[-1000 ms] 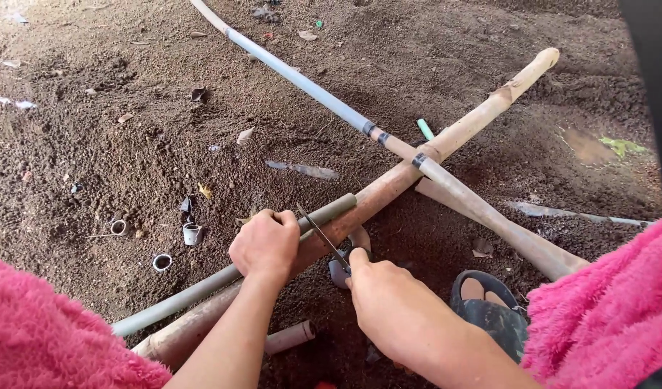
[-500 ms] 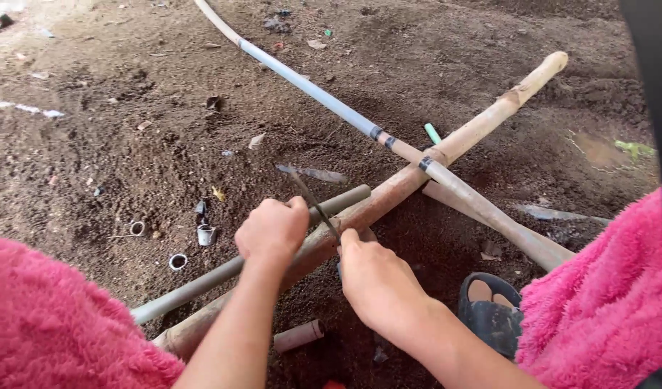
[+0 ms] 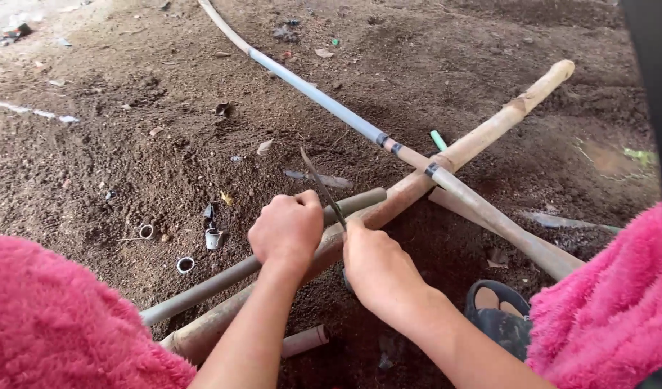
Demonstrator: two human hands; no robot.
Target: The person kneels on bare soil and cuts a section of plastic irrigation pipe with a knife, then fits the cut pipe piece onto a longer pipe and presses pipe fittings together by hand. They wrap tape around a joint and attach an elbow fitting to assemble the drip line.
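On bare, dark soil ground [image 3: 129, 144], a grey pipe [image 3: 223, 281] lies slanted from lower left toward the centre, its open end at mid-frame. Just beside it, on the near side, runs a long bamboo pole [image 3: 489, 130], which continues up to the upper right. A second long pole [image 3: 323, 101], blue-grey along its middle with dark tape bands, crosses over the bamboo pole near the centre and extends to the lower right.

The left hand [image 3: 287, 230] is closed in a fist around the grey pipe near its open end. The right hand [image 3: 377, 263] is closed on the handle end of a thin dark saw blade [image 3: 322, 186]; the handle itself is hidden by the hand. The blade rises tilted up and to the left, passing between the two hands, with its lower part at the grey pipe just beside the left hand. Whether the blade edge touches the pipe cannot be determined.

Left of the hands, three short cut pipe rings [image 3: 185, 264] lie on the soil, near one another. A short pale pipe piece [image 3: 305, 340] lies below the forearms. A small green stick [image 3: 438, 140] lies beside the pole crossing. Pink fluffy fabric [image 3: 57, 317] covers both lower corners. A dark sandal [image 3: 500, 313] sits at lower right. No labels or packages are legible.
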